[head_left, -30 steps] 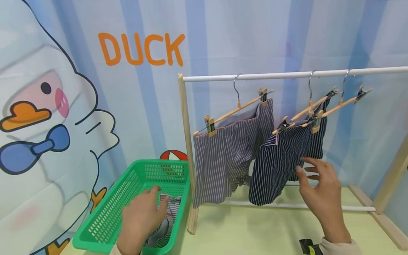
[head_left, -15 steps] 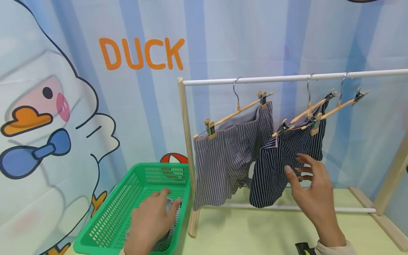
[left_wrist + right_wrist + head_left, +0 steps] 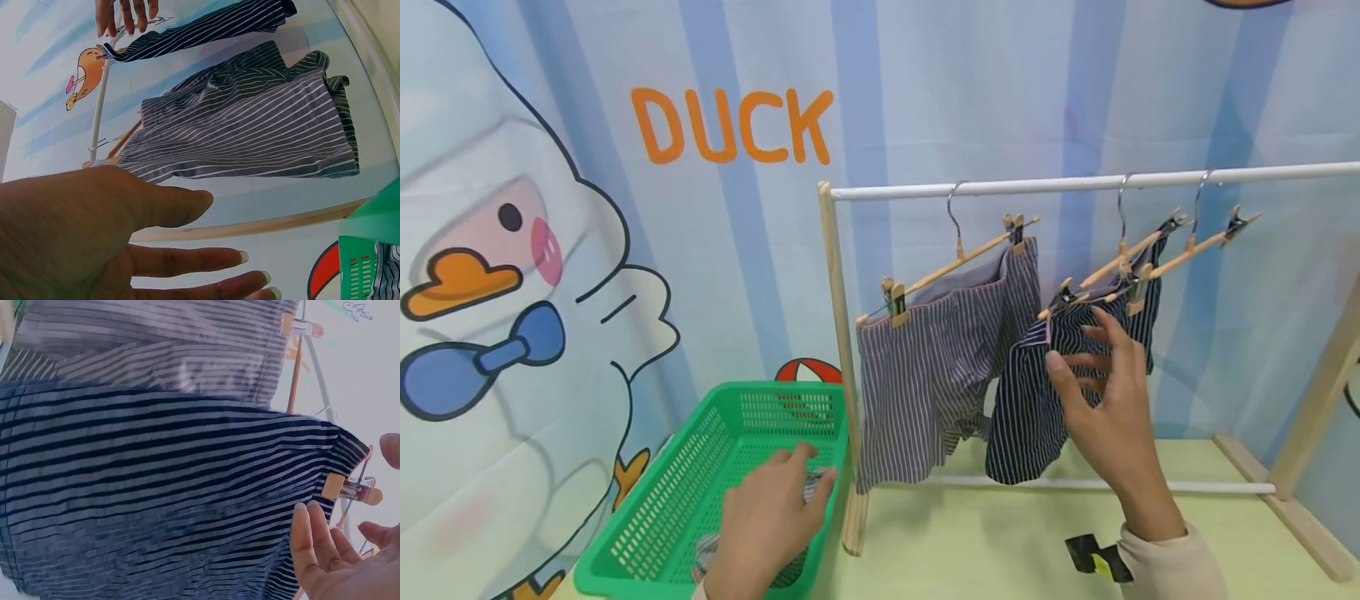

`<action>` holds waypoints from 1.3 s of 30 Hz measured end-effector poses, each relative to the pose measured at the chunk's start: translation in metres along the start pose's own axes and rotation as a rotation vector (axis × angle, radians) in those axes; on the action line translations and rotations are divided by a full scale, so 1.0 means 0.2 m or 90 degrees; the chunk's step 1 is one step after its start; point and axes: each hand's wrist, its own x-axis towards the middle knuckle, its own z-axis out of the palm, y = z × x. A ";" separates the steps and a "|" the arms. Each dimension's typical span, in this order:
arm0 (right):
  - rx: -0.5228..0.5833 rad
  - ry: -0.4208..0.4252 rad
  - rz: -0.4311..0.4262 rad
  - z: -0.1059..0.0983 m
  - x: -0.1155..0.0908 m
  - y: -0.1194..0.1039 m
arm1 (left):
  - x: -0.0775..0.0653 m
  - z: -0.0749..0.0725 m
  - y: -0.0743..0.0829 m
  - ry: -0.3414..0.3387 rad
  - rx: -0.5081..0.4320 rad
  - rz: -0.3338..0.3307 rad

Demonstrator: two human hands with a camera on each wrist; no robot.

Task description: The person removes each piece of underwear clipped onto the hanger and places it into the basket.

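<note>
My right hand (image 3: 1112, 400) is raised just in front of the navy striped shorts (image 3: 1026, 408), fingers loosely bent and holding nothing. In the right wrist view its fingertips are close to the waistband and a hanger clip (image 3: 333, 486); whether they touch the cloth I cannot tell. Two clips hold these shorts on a wooden hanger (image 3: 1123, 258). My left hand (image 3: 771, 517) hovers over the green basket (image 3: 647, 500), thumb and fingers spread apart with nothing between them. Under it, partly hidden, lies a striped garment (image 3: 707, 550) in the basket. Grey striped shorts (image 3: 925, 383) hang left of the navy pair.
A white rail (image 3: 1037, 185) on a wooden frame (image 3: 838, 350) carries the hangers. One more clip hanger (image 3: 1195, 250) hangs right of the navy shorts, its near clip overlapping them in view. A lower white bar (image 3: 1210, 487) crosses the rack near the pale yellow tabletop (image 3: 985, 542).
My right hand has moved left and up, toward the waistband of the navy shorts. My left hand has drifted right over the basket. The hanging shorts have hardly moved.
</note>
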 end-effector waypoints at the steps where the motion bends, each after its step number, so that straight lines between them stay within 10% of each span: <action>1: 0.015 -0.005 0.005 0.01 0.01 -0.01 | 0.00 0.00 0.00 0.002 -0.001 0.003; 39: 0.093 0.032 0.063 0.11 0.23 -0.08 | -0.01 0.02 0.01 0.013 -0.003 0.029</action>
